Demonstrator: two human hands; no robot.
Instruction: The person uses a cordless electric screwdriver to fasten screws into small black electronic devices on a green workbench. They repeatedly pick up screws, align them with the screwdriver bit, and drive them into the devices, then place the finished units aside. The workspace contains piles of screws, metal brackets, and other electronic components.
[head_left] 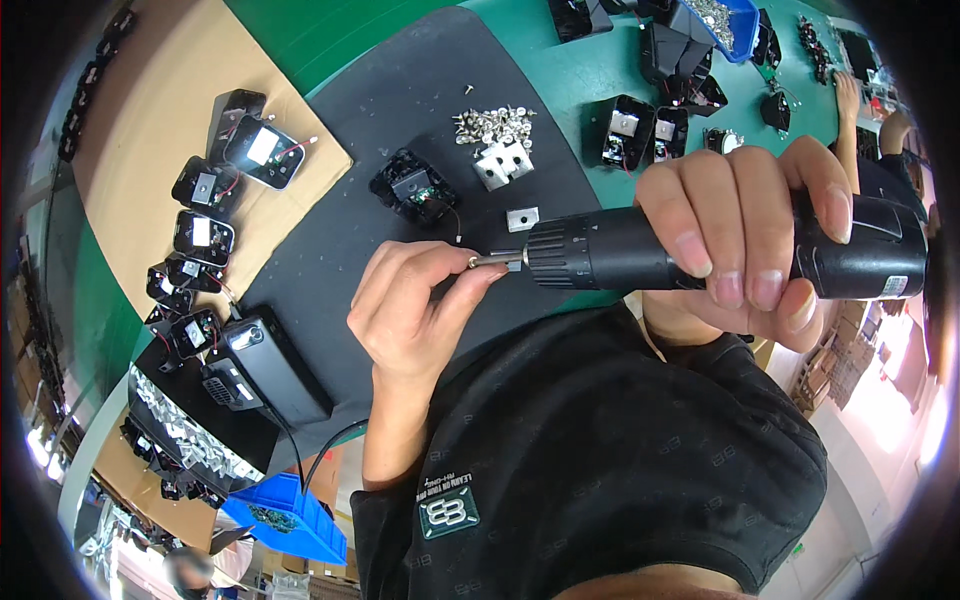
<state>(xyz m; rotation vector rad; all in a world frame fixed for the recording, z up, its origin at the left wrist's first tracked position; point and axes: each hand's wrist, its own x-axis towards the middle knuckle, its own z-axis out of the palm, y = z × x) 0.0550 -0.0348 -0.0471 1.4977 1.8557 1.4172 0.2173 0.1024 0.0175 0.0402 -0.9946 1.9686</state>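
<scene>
1. Across the far right and beneath everything else runs a green tabletop [545, 50], carrying open black cases and a blue bin.
2. On it lies a black mat [400, 100] with a rounded far edge; to the left is a tan cardboard sheet [190, 90] bearing a line of black housings.
3. Above the mat's near right part, in front of the person's chest, is the electric screwdriver [615, 248]: black and cylindrical, nearly level, its nose toward the left. A ridged collar with small pale marks rings the front, the barrel behind is smooth, and a pale label sits near the rear end.
4. The right hand [730, 220] wraps the screwdriver from above, fingers curled over the barrel; its grip is firmly filled by the body.
5. The left hand [415, 310] has a narrow grip, thumb and forefinger pinching at the tip of the bit.
6. A black housing [405, 185] rests open on the mat beyond the left hand, showing a grey plate, a green board and a thin lead ending in a white connector.
7. Silver screws [500, 126] lie heaped beyond a cluster of metal brackets [503, 165].
8. Slimmest is the steel bit [505, 259], straight and shiny; whether a screw sits on its tip, I cannot tell.
</scene>
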